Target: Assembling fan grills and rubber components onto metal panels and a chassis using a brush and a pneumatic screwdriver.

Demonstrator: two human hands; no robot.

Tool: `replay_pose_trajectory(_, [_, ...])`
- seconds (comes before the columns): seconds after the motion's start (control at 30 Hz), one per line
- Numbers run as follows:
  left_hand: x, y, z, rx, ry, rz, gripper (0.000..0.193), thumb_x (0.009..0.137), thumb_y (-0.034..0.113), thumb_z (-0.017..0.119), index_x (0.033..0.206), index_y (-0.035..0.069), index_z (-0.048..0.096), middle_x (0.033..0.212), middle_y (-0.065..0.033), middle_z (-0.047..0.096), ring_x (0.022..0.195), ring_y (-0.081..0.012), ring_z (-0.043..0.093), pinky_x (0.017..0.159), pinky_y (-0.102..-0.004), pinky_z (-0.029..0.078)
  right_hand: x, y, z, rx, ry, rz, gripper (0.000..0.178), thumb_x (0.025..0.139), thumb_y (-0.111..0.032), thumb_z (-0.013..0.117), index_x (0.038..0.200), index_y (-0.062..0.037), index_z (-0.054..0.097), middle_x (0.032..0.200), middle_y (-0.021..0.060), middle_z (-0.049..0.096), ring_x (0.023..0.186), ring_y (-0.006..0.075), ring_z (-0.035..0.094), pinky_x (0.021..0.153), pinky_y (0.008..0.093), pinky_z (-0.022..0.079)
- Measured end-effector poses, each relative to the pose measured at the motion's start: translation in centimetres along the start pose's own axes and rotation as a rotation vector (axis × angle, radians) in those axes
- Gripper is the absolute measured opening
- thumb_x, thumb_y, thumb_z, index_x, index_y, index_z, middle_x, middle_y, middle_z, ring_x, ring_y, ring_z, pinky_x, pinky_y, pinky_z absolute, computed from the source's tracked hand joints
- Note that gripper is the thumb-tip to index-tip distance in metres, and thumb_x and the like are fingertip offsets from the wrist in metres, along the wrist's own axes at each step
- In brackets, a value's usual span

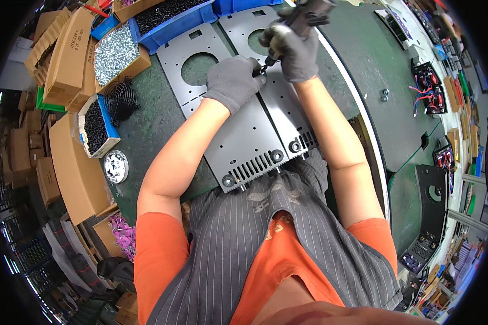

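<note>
Grey metal panels (244, 135) lie side by side on the green bench (374, 65) — likely stiff, sharp-edged, best gripped by the rims. Left hand (232, 81) presses fingers together near the screwdriver (287, 32), which the right hand (295, 51) grasps.

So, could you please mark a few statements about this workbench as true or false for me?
1. Both hands wear grey gloves. True.
2. The right hand grips a power screwdriver. True.
3. The left hand rests on a cardboard box. False: it rests on the grey metal panels.
4. The panels have round cutouts. True.
5. The blue bin holds white screws. False: its contents are dark.
</note>
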State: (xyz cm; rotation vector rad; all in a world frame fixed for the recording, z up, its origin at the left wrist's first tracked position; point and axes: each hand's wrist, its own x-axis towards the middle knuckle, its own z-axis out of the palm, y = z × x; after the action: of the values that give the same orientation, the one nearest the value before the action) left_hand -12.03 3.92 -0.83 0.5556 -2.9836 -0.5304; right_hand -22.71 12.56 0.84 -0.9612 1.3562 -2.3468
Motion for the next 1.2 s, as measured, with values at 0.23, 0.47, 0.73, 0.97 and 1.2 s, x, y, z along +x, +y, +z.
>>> replay_pose_trajectory(0.23, [0.0,0.2,-0.5,-0.032,-0.032,-0.039,0.031,0.076,0.035,0.059,0.094,0.011,0.065,0.088,-0.0111,0.063,0.085,-0.0292,0.062,0.074,-0.0405,0.049,0.7,1.0,0.8,-0.087,-0.123,0.173,0.037,0.071,-0.011,0.063,0.102,-0.0032,0.046,0.07,0.0064,0.055,0.055,0.0114,0.053,0.051,0.0231,0.044])
replay_pose_trajectory(0.47, [-0.4,-2.8,-0.3,-0.802,0.194,-0.153,0.037,0.08,0.024,0.058,0.109,0.002,0.054,0.083,-0.009,0.06,0.069,-0.0189,0.058,0.057,-0.0306,0.047,0.6,1.2,0.9,-0.056,-0.143,0.137,0.03,0.074,-0.011,0.061,0.099,0.0029,0.051,0.066,0.0084,0.055,0.053,0.0147,0.054,0.054,0.0278,0.048])
replay_pose_trajectory(0.73, [-6.3,-6.5,-0.6,-2.256,-0.042,-0.374,0.023,0.092,0.014,0.047,0.112,0.003,0.051,0.082,-0.0027,0.052,0.058,-0.0061,0.042,0.044,-0.0148,0.033,1.0,-2.5,1.7,-0.149,-0.223,0.319,0.031,0.072,-0.011,0.061,0.097,-0.0021,0.045,0.065,0.0079,0.055,0.049,0.0127,0.051,0.044,0.024,0.041])
replay_pose_trajectory(0.97, [-9.6,-4.2,0.8,-1.997,0.234,-0.361,0.017,0.091,0.015,0.05,0.106,0.008,0.053,0.082,-0.0036,0.053,0.059,-0.0052,0.043,0.044,-0.0149,0.033,-2.7,-6.5,3.5,0.339,-0.019,0.02,0.034,0.076,-0.015,0.058,0.106,-0.0033,0.046,0.072,0.0092,0.056,0.062,0.0219,0.056,0.059,0.035,0.047])
replay_pose_trajectory(1.2, [-11.1,0.1,0.0,-2.203,-0.197,-0.286,0.019,0.092,0.016,0.049,0.106,0.004,0.051,0.08,-0.0023,0.049,0.061,-0.0061,0.04,0.044,-0.0139,0.03,-2.2,-3.9,2.8,1.069,-0.786,-0.408,0.045,0.071,-0.016,0.063,0.112,-0.0104,0.045,0.082,0.0089,0.058,0.07,0.0243,0.055,0.069,0.0387,0.045])
